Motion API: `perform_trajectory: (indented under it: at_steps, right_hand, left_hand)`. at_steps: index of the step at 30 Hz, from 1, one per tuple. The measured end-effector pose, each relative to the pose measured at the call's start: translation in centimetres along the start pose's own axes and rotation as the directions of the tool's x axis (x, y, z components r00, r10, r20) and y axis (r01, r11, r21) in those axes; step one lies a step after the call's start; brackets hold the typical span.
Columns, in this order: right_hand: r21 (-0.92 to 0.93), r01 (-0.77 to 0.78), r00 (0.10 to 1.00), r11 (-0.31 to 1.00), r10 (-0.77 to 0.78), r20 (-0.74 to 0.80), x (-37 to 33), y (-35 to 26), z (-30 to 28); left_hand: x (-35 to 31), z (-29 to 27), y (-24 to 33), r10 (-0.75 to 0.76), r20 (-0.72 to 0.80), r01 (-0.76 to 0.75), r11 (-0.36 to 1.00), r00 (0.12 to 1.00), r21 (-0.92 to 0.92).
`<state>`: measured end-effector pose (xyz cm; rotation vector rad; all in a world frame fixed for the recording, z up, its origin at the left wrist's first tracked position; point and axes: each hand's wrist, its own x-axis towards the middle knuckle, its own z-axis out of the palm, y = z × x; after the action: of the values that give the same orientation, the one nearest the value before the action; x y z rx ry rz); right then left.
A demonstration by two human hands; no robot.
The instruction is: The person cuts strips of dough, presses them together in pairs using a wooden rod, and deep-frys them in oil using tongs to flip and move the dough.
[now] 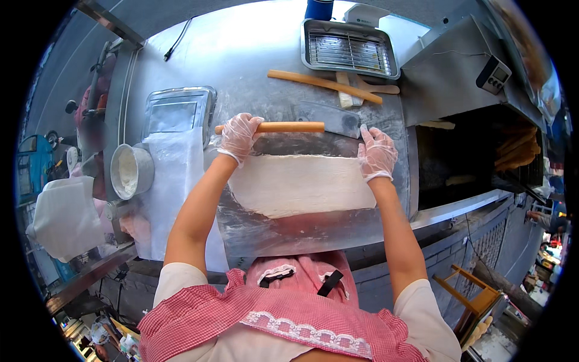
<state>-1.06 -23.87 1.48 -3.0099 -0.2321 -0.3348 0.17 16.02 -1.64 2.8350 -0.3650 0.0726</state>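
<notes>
A long flat sheet of pale dough (304, 186) lies across the floured metal worktop in front of me. My left hand (240, 137), in a clear plastic glove, is wrapped round one end of a wooden rolling pin (292, 127) above the dough's far left edge. My right hand (377, 152), gloved the same way, is at the dough's right end with its fingers apart. Its fingertips are beside the right end of a flat grey metal blade (332, 119); whether they touch it is unclear. The blade lies beyond the dough.
Another wooden stick (325, 85) lies across a brush (348, 90) farther back, below a wire-racked tray (350, 51). At right is a deep dark fryer (458, 163) with a timer (493, 75). A white bowl of flour (131, 171) and a lidded metal tray (178, 111) stand left.
</notes>
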Motion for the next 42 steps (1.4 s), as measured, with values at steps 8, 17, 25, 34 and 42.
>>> perform_trajectory:
  at_steps: [8, 17, 25, 34, 42]
  right_hand:
    - [0.141, 0.346, 0.887, 0.928, -0.373, 0.274, 3.8, 3.5, 1.6]
    - [0.358, 0.536, 0.562, 0.764, -0.64, 0.523, 4.7, -3.6, -0.3]
    - [0.203, 0.481, 0.663, 0.853, -0.505, 0.552, 5.8, 8.1, -2.9]
    - [0.171, 0.393, 0.707, 0.904, -0.415, 0.572, 2.0, 16.3, -4.6]
    - [-0.013, -0.424, 0.743, 0.906, 0.355, 0.568, -14.1, 16.3, -7.2]
  left_hand:
    - [-4.0, -2.2, 5.6, -0.072, -0.395, 0.026, 0.992, 0.916, -0.121]
    - [-18.9, 1.5, 14.9, -0.168, 0.086, 0.183, 0.738, 0.982, -0.649]
    - [-14.8, 6.0, 25.5, 0.164, 0.035, -0.086, 0.673, 0.986, -0.734]
    - [-9.1, 8.8, 32.9, 0.296, 0.052, -0.158, 0.642, 0.954, -0.751]
    - [-7.0, 4.6, 25.7, 0.134, -0.128, -0.177, 0.887, 0.983, -0.427]
